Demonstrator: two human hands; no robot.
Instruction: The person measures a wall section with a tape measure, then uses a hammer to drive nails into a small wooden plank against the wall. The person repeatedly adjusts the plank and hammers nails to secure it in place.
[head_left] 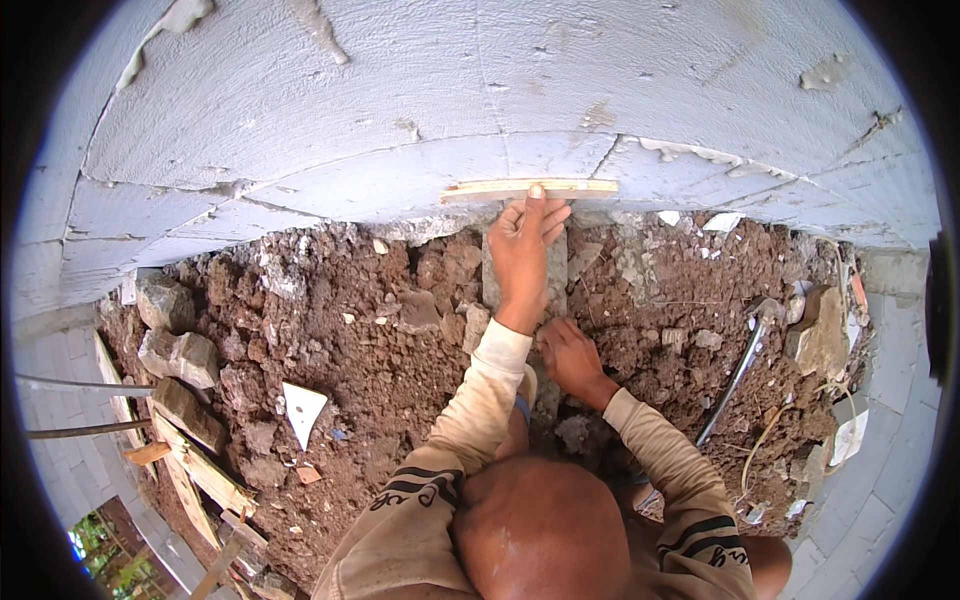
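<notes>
The person's left hand (529,235) reaches forward to the foot of a grey wall (400,100) and grasps a narrow wooden strip (585,187). The thumb lies on the strip near its middle, and the other fingers curl just below its near edge, so the strip sticks out on both sides of the grip. It runs crosswise, roughly along the wall's base; whether it touches the wall cannot be told.

The right hand (580,365) is lower and nearer the body, well apart from the strip. Its fingers are bent toward the side of a long grey slab (497,285) that runs from beneath the left hand toward the person; whether they clasp anything cannot be told.

Brown, lumpy soil (370,300) spreads around the slab. On the right lies a hammer (736,372), its shaft slanting toward the person. On the left, a white pointed piece (304,410) rests on the soil, with rough stones (165,303) and wooden boards (205,468) farther out, near two thin rods (90,430).
</notes>
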